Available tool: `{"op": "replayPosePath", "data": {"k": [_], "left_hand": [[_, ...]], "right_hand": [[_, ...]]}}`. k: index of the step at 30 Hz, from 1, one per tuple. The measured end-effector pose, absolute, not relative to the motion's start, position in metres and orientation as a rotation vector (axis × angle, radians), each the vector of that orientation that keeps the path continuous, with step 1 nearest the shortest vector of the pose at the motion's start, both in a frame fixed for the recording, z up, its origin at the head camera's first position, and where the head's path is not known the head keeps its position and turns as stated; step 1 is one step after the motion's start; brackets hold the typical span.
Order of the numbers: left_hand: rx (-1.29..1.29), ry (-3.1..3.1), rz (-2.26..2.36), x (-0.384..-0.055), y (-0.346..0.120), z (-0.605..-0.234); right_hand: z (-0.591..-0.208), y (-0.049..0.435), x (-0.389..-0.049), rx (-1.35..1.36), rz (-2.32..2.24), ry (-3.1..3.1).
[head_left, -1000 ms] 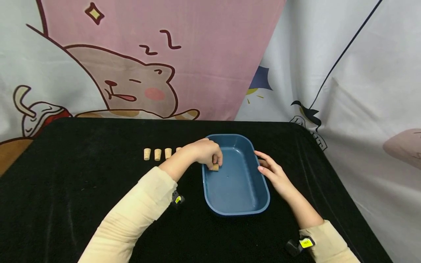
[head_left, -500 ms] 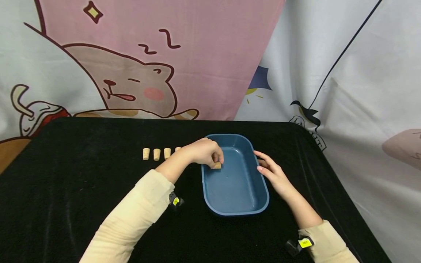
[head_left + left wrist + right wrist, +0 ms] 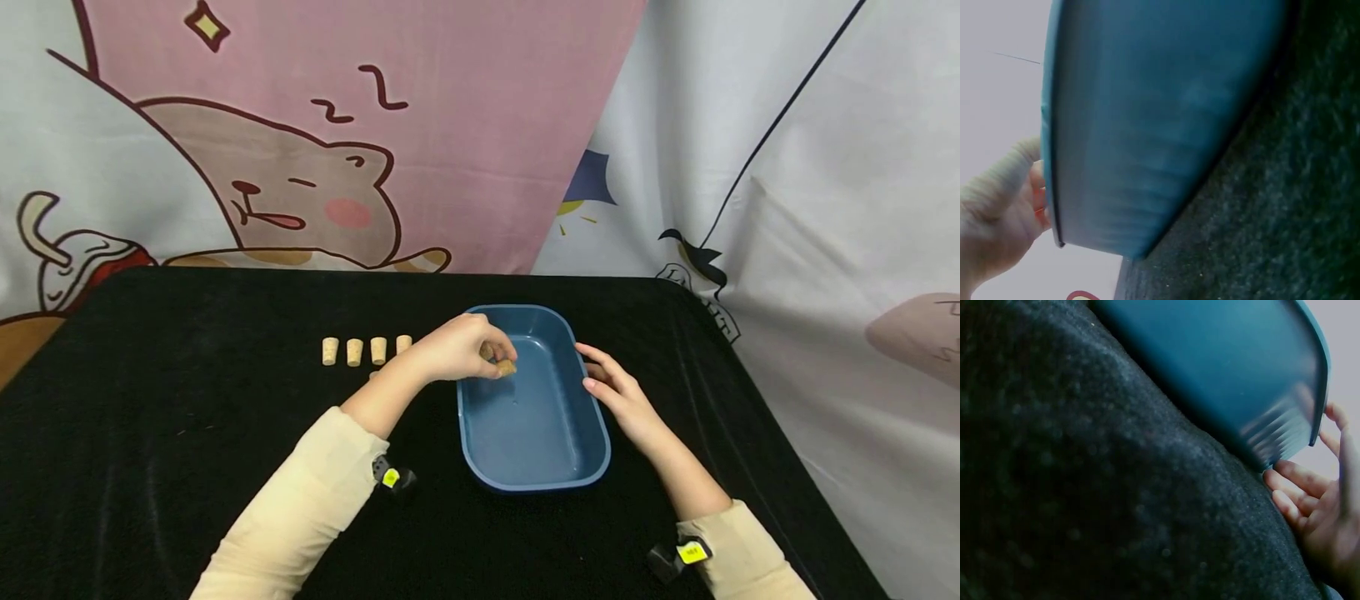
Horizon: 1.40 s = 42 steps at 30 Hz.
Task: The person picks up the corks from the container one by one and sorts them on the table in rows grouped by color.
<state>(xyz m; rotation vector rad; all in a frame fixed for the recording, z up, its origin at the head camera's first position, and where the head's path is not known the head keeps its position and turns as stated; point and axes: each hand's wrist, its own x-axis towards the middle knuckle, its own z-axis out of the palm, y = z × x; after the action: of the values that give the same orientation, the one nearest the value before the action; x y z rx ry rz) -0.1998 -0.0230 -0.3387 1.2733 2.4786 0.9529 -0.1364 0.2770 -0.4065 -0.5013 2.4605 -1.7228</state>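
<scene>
A blue plastic bin (image 3: 600, 462) stands on a black cloth. My left hand (image 3: 468, 346) reaches over its left rim and pinches a cork (image 3: 507, 367) between thumb and fingertips, above the bin's inside. A second bit of cork (image 3: 487, 351) shows between the curled fingers of that hand. My right hand (image 3: 626, 400) lies along the bin's right side with fingers extended. In the right wrist view its fingers (image 3: 1300, 481) touch the outer wall near the bottom. Left of the bin, several tapered corks (image 3: 354, 352) stand in a row, partly covered by my left forearm.
Black cloth (image 3: 187, 467) covers the table to its edges. Behind it hangs a printed curtain (image 3: 480, 150) with a cartoon bear. The edge of another cork (image 3: 372, 375) peeks out beside my left forearm.
My left hand has shifted slightly right and up over the bin, with the cork still pinched. More corks show beside the forearm. My right hand keeps its place at the bin.
</scene>
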Motion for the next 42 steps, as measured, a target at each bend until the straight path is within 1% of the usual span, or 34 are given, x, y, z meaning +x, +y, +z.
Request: {"op": "replayPosePath", "data": {"k": [12, 22, 27, 31, 38, 42], "left_hand": [[1.055, 2.614, 1.235, -0.182, -0.051, -0.319], [0.943, 2.701, 1.409, -0.165, -0.078, -0.311], [0.804, 2.74, 1.481, -0.159, -0.095, -0.308], [0.692, 2.768, 1.52, -0.155, -0.108, -0.307], [0.635, 2.802, 1.54, -0.149, -0.131, -0.312], [0.547, 2.76, 1.575, -0.146, -0.141, -0.317]], "right_hand": [[-0.405, 0.273, -0.137, -0.486, -1.71, 2.457], [-0.406, 0.276, -0.137, -0.533, -1.74, 2.438], [-0.407, 0.278, -0.137, -0.538, -1.753, 2.432], [-0.407, 0.277, -0.136, -0.544, -1.757, 2.435], [-0.406, 0.277, -0.135, -0.537, -1.752, 2.439], [-0.405, 0.276, -0.135, -0.538, -1.746, 2.446]]}}
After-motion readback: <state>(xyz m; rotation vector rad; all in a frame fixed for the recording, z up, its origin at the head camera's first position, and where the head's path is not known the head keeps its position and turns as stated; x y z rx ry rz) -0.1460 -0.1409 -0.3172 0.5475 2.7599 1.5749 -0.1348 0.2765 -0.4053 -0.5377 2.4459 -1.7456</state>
